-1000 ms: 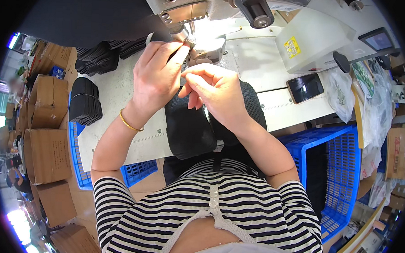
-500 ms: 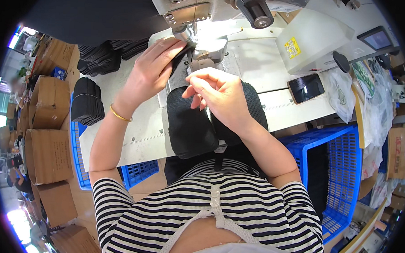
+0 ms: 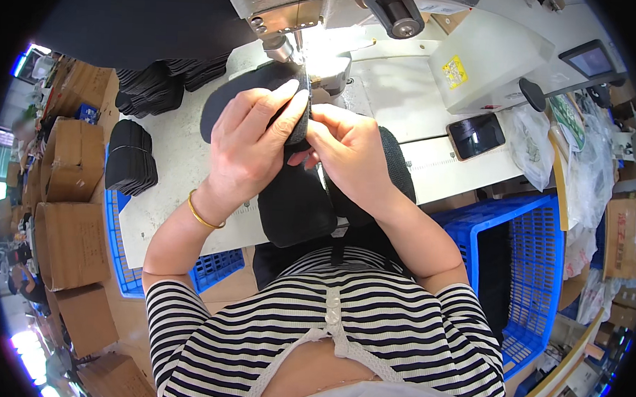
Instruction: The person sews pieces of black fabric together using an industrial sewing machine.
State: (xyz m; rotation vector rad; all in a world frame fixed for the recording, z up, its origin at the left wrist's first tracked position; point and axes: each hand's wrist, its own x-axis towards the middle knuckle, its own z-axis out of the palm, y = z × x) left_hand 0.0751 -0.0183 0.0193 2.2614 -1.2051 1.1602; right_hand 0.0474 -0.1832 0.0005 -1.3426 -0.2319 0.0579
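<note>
Under the lit head of a sewing machine [image 3: 287,16] lies a rounded black fabric piece [image 3: 223,95], its right edge turned up beside the needle area. My left hand [image 3: 253,135] presses on it, fingers closed on that raised edge. From the other side my right hand [image 3: 355,154] pinches the same edge, thumb against forefinger, with the other fingers curled. Below my hands, two stacks of black rounded pieces rest at the table's front edge: a left stack [image 3: 296,208] and a right stack [image 3: 398,156], partly covered by my right hand and forearm.
Black piles [image 3: 152,88] and a tied black bundle [image 3: 132,158] sit on the table's left. A phone [image 3: 477,136] and plastic bags [image 3: 530,144] lie to the right. Blue crates [image 3: 552,280] stand below, and cardboard boxes [image 3: 71,244] line the left side.
My left hand has come down and right, and the black piece now shows broadly under it. My right hand, earlier loosely curled above the stacks, now grips the piece's edge.
</note>
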